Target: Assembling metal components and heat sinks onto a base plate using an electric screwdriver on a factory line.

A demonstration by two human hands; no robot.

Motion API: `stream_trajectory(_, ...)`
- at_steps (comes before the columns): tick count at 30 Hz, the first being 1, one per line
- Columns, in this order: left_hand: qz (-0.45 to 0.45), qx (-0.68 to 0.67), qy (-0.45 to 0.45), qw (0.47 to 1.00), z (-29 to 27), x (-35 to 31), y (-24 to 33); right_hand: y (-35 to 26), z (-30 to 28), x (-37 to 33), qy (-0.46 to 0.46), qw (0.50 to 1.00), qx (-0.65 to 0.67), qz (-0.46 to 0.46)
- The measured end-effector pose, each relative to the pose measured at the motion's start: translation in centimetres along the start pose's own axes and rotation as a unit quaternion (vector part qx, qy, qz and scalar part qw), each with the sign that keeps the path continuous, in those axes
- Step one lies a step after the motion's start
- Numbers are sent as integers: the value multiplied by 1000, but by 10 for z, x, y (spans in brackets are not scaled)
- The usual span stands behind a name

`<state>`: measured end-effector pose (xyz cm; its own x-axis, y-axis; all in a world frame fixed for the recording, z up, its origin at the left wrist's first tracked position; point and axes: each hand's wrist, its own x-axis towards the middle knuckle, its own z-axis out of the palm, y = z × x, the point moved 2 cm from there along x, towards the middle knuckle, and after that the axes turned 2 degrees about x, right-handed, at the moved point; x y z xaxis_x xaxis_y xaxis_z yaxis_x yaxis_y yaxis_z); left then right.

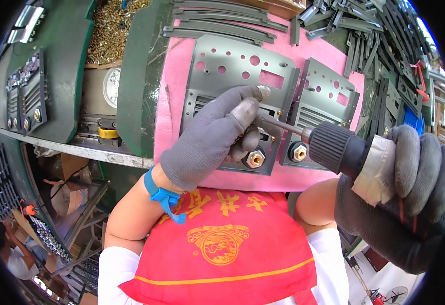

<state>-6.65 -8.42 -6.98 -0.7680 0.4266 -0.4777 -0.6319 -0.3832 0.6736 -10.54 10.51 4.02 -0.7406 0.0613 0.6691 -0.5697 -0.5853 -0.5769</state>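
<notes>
My right hand [410,188], in a grey glove, is wrapped round a black power screwdriver [342,150] with tape about its body. Its thin bit points left, and the tip ends at the fingers of my left hand [202,132]. That hand, gloved too, is closed with thumb and forefinger pinched; whatever lies between them is hidden. Beneath it is a grey metal panel [222,84] with round holes, a rectangular cutout and slots, partly covered by the hand. A brass fitting with a nut [254,159] sits at its near corner. A similar panel [329,75] lies to the right.
Both panels lie on a pink mat [170,101]. Curved metal strips [222,25] lie at its far edge. Loose metal brackets [354,23] are heaped far right. Leftward are a bin of small brass-coloured parts [110,35], assembled panels [26,96] and another person [19,262].
</notes>
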Motion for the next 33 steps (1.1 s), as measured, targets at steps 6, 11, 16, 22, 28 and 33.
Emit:
stream_trajectory(6, -5, 34, 48, 998, -2, -4, 2, -4, 0, -1, 29, 999, 15, -2)
stream_trajectory(11, 24, -17, 84, 996, -1, -3, -3, 0, 3, -2, 33, 999, 27, 1)
stream_trajectory(16, 8, -31, 81, 996, -5, -2, -2, 6, 9, -3, 20, 999, 36, 7)
stream_trajectory(22, 2, -85, 7, 996, -1, -9, -2, 8, 13, -6, 11, 999, 47, 16)
stream_trajectory(28, -20, -33, 19, 999, 0, -9, -1, 4, 8, -11, 21, 998, 64, 20)
stream_trajectory(33, -43, -20, 35, 998, 2, -15, 0, -6, -3, -12, 76, 992, 100, 16)
